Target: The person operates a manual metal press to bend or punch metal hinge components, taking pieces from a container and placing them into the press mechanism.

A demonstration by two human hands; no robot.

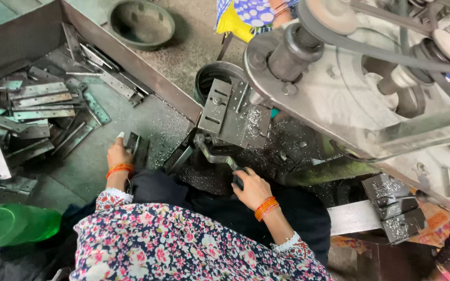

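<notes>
My left hand rests on a small dark metal piece on the grey tray. My fingers curl down over it, and the piece sticks out just past my fingertips. I cannot tell if I am squeezing it or only touching it. Farther out from those fingers lies a heap of flat metal strips with holes in them.

My right hand is closed around the dark end of a bent metal handle. My fingers wrap all the way round it. The handle runs up from my fingers to a grey metal block on the machine. Shiny metal crumbs lie on the block. Above that is a big wheel with a belt. A green bottle lies behind my left wrist.
</notes>
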